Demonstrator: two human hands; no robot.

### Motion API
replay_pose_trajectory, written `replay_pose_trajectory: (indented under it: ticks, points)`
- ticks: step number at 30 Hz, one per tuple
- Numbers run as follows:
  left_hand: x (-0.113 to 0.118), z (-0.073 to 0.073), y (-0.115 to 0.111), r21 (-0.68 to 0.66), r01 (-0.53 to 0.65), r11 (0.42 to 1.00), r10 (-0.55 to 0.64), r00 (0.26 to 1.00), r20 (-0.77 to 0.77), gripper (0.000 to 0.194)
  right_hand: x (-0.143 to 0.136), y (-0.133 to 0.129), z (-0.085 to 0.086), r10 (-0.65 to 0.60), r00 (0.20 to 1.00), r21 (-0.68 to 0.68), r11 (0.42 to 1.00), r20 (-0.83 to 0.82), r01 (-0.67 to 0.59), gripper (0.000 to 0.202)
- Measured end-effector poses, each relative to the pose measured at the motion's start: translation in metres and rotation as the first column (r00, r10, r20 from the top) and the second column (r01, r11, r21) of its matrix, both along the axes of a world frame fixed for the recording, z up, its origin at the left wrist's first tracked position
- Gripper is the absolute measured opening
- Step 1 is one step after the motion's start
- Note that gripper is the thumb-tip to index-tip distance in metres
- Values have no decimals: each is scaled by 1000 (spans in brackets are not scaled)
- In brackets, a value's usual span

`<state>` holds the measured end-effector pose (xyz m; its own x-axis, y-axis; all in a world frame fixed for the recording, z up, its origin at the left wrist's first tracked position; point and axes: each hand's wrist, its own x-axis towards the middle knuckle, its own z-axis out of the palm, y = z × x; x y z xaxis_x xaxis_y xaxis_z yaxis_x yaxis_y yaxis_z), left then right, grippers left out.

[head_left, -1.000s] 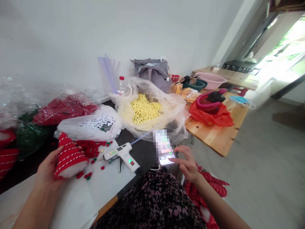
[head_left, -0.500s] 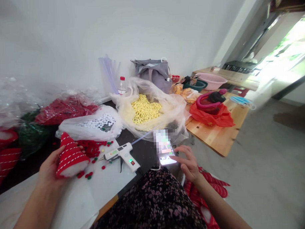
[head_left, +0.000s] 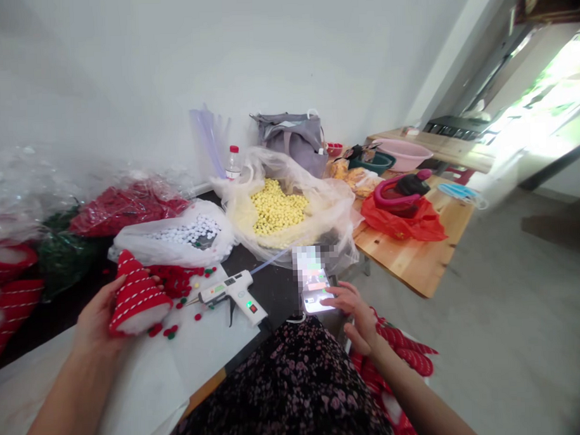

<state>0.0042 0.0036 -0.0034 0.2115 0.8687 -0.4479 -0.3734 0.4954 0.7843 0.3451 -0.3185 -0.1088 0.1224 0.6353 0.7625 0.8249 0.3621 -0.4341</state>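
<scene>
Felt cone, red, white-stitched, fluffy-based, in left hand.

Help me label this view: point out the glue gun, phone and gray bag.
Glue gun (head_left: 229, 287): head view, white body.
Phone (head_left: 315, 280): head view, lit screen.
Gray bag (head_left: 304, 147): head view, front side.
</scene>
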Motion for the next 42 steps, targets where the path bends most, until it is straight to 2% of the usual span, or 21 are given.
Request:
replay_pose_trajectory:
  ticks: [8,19,24,32,42]
  points:
    - [-2,-4,0,40,40,998,-36,995,-89,29,5,-1,-6,-33,999,31,999,-3,33,45]
    - [0,-1,2,6,-45,999,45,997,-61,33,10,4,-11,-50,999,35,998,-1,50,42]
    - [1,0,1,6,-31,999,32,998,-62,33,10,9,-6,-80,996,-44,996,46,82,44]
    - [2,2,-2,25,2,1000,1,995,-100,40,2,13,0,23,997,-97,995,68,-17,46]
    - [2,2,0,-3,-41,999,41,995,-87,32,-1,11,-1,11,999,-31,999,47,-10,45]
